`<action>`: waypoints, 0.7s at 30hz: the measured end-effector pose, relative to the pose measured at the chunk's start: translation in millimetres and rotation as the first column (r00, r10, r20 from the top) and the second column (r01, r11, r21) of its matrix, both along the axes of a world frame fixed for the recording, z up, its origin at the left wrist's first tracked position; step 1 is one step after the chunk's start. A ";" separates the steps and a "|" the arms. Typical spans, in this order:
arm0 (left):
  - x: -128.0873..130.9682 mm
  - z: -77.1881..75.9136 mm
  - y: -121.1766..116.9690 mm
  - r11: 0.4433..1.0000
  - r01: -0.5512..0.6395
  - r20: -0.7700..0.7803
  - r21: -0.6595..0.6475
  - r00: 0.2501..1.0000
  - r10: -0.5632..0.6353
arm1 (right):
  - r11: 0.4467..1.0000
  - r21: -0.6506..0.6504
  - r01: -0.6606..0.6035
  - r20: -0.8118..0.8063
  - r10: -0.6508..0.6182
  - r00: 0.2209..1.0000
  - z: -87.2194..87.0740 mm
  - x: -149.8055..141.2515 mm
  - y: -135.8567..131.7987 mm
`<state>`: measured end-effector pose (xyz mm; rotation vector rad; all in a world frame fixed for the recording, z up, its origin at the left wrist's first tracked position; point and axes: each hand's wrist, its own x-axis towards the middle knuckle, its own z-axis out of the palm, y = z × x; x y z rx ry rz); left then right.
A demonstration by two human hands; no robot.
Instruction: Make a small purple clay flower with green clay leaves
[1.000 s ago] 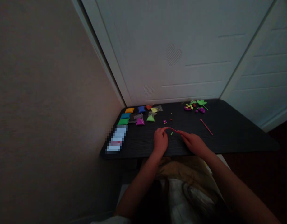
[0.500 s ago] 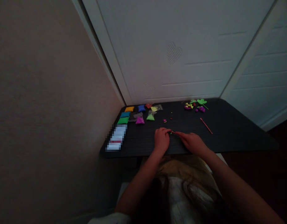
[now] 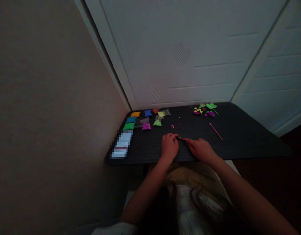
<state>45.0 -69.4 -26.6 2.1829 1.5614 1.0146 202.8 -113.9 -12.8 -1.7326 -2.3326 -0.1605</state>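
Over the front middle of the table, my right hand (image 3: 200, 148) is closed round a thin pink clay modelling tool (image 3: 183, 139), which points left. My left hand (image 3: 170, 146) is on the other side, its fingers drawn together right at the tool's tip. What those fingers pinch, if anything, is too small to make out. A small bit of green clay (image 3: 179, 137) shows under the tip, partly covered. Just beyond the hands lies a tiny purple clay piece (image 3: 172, 126) with a yellowish edge, and a red crumb (image 3: 179, 124) beside it.
Bags of coloured clay, among them a magenta bag (image 3: 146, 126) and a light green bag (image 3: 157, 122), lie at the back left. A blurred-out phone-like rectangle (image 3: 122, 144) is at the left edge. A second pink tool (image 3: 216, 131) and purple clay balls (image 3: 211, 114) lie right.
My right hand has lowered the tool's tip onto the green clay bit, which lay uncovered before. My left fingertips have moved slightly right, closer to the tip.
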 end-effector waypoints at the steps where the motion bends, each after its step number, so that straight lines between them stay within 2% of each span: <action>1: 0.1 0.3 -0.6 1.000 -0.008 -0.003 0.002 1.000 0.008 | 1.000 -0.001 0.006 0.002 -0.006 1.000 0.3 -0.5 0.1; 15: 1.0 -0.7 -0.3 1.000 0.005 -0.027 -0.011 1.000 -0.005 | 0.999 -0.039 -0.013 -0.063 0.010 0.998 0.2 0.3 -0.3; 21: 1.4 1.2 0.0 0.999 -0.004 0.031 -0.038 0.999 0.005 | 0.998 -0.027 0.061 -0.143 -0.064 0.988 -3.9 5.4 2.7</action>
